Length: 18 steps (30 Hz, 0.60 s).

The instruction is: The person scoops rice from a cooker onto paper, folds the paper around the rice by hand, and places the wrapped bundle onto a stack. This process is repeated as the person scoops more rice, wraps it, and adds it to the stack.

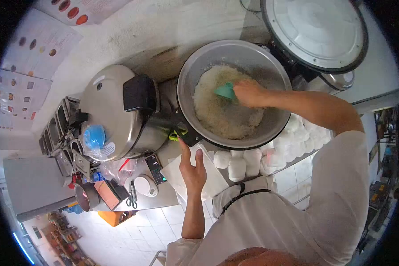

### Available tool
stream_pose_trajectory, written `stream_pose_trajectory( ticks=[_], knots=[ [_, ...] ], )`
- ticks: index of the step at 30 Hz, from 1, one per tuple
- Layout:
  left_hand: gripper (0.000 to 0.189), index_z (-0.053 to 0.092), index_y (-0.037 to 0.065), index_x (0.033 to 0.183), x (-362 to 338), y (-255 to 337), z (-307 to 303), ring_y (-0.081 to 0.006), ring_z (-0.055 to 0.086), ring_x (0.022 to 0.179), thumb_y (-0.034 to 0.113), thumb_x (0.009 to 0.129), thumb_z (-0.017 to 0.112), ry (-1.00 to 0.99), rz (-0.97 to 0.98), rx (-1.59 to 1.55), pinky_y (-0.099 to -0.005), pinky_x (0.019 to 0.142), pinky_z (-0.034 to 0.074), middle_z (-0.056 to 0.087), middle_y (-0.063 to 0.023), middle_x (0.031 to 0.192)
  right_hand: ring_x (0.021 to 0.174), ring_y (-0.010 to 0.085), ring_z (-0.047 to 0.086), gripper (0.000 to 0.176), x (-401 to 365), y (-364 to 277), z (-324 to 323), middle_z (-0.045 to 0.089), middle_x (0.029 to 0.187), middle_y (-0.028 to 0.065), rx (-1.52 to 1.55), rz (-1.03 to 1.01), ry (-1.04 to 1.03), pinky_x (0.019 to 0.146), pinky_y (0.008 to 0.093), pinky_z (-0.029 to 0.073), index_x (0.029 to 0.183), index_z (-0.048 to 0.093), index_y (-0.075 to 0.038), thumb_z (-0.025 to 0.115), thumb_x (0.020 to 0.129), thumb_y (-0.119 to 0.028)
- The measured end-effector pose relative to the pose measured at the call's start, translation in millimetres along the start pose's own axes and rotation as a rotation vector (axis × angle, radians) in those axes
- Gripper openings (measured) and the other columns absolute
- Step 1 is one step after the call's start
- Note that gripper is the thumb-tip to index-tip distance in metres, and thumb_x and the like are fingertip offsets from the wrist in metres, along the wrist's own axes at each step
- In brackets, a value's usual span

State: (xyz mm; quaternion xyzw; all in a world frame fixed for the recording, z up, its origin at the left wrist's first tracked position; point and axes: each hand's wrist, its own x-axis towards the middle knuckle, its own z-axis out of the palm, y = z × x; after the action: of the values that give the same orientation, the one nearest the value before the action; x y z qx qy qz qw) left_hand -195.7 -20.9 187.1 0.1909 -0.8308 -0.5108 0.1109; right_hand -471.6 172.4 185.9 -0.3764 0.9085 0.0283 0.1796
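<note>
A wide metal pot (188,66) holds a bed of white rice (208,95). My right hand (249,93) reaches into it from the right, fingers closed around a green scoop (225,91) whose bowl is at the rice. Below the pot's left side is my left hand (193,168), open, with index finger and thumb stretched upward. Its index fingertip is right at the black handle bracket (189,134) on the pot's side. White paper sheets (217,177) lie on the counter behind that hand.
Filled white bags (252,162) crowd the counter below the pot. Left stands a large steel cooker (106,119), with a white scale (145,185), a dark keypad device (155,168) and scissors (131,195) before it. A big round lid (317,31) rises at upper right.
</note>
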Motion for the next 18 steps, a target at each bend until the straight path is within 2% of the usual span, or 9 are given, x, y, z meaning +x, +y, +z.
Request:
stream_pose_trajectory(
  ticks=[2, 5, 8, 11, 13, 14, 17, 18],
  knots=[
    [0.076, 0.021, -0.005, 0.161, 1, -4, -3, -0.0355, 0.035, 0.151, 0.018, 0.103, 0.064, -0.018, -0.02, 0.006, -0.0394, 0.121, 0.031, 0.034, -0.0285, 0.162, 0.089, 0.0428, 0.073, 0.021, -8, -13, -3, 0.074, 0.097, 0.0256, 0.184, 0.06, -0.129, 0.08, 0.0509, 0.06, 0.098, 0.073, 0.004, 0.067, 0.082, -0.008],
    [0.077, 0.019, -0.006, 0.161, -1, -7, -4, -0.036, 0.035, 0.151, 0.019, 0.103, 0.063, -0.048, -0.016, -0.025, -0.0404, 0.12, 0.031, 0.034, -0.0297, 0.162, 0.086, 0.0425, 0.073, 0.02, -31, -36, 3, 0.074, 0.093, 0.0255, 0.172, -0.036, -0.131, 0.077, 0.0513, 0.059, 0.095, 0.073, 0.005, 0.067, 0.082, -0.008],
    [0.079, 0.017, -0.007, 0.161, -3, -4, -6, -0.0349, 0.033, 0.152, 0.018, 0.103, 0.063, -0.069, 0.003, -0.039, -0.0406, 0.121, 0.029, 0.032, -0.0303, 0.163, 0.084, 0.0413, 0.073, 0.02, -47, -54, 3, 0.073, 0.087, 0.0252, 0.269, -0.035, -0.222, 0.075, 0.0511, 0.057, 0.093, 0.072, 0.006, 0.066, 0.087, -0.012],
    [0.081, 0.014, -0.007, 0.162, -1, -4, -5, -0.0332, 0.029, 0.154, 0.016, 0.102, 0.063, -0.08, 0.011, -0.13, -0.0397, 0.123, 0.025, 0.029, -0.0296, 0.165, 0.085, 0.0417, 0.072, 0.028, -50, -26, 3, 0.071, 0.086, 0.0281, 0.443, -0.12, -0.267, 0.075, 0.0515, 0.055, 0.094, 0.072, 0.007, 0.061, 0.096, -0.019],
    [0.082, 0.013, -0.006, 0.162, 0, -14, -6, -0.0326, 0.027, 0.155, 0.015, 0.101, 0.064, -0.094, 0.026, -0.261, -0.0391, 0.124, 0.022, 0.027, -0.0286, 0.166, 0.085, 0.0414, 0.071, 0.029, -41, 13, -23, 0.071, 0.088, 0.0264, 0.498, -0.208, -0.329, 0.075, 0.0502, 0.055, 0.095, 0.072, 0.005, 0.062, 0.096, -0.022],
    [0.083, 0.012, -0.006, 0.162, 0, -12, -7, -0.0326, 0.027, 0.155, 0.014, 0.1, 0.064, -0.105, 0.015, -0.215, -0.0392, 0.124, 0.022, 0.027, -0.0284, 0.166, 0.085, 0.0412, 0.071, 0.029, -37, 25, -34, 0.071, 0.089, 0.0256, 0.524, -0.26, -0.361, 0.076, 0.0496, 0.055, 0.095, 0.072, 0.004, 0.062, 0.096, -0.023],
    [0.086, 0.01, -0.006, 0.163, 0, -4, -11, -0.0327, 0.026, 0.155, 0.012, 0.099, 0.065, -0.12, -0.012, -0.111, -0.0396, 0.125, 0.021, 0.026, -0.0283, 0.166, 0.081, 0.0417, 0.072, 0.029, -37, 25, -36, 0.071, 0.082, 0.0263, 0.25, -0.117, -0.231, 0.074, 0.051, 0.056, 0.094, 0.073, 0.007, 0.063, 0.095, -0.02],
    [0.088, 0.009, -0.005, 0.163, -1, -3, -11, -0.0329, 0.026, 0.155, 0.012, 0.098, 0.066, -0.123, -0.007, -0.107, -0.0399, 0.125, 0.021, 0.026, -0.0285, 0.166, 0.081, 0.0418, 0.072, 0.03, -37, 21, -22, 0.071, 0.081, 0.0263, 0.207, -0.141, -0.222, 0.075, 0.0514, 0.056, 0.094, 0.072, 0.008, 0.063, 0.095, -0.021]
  ],
)
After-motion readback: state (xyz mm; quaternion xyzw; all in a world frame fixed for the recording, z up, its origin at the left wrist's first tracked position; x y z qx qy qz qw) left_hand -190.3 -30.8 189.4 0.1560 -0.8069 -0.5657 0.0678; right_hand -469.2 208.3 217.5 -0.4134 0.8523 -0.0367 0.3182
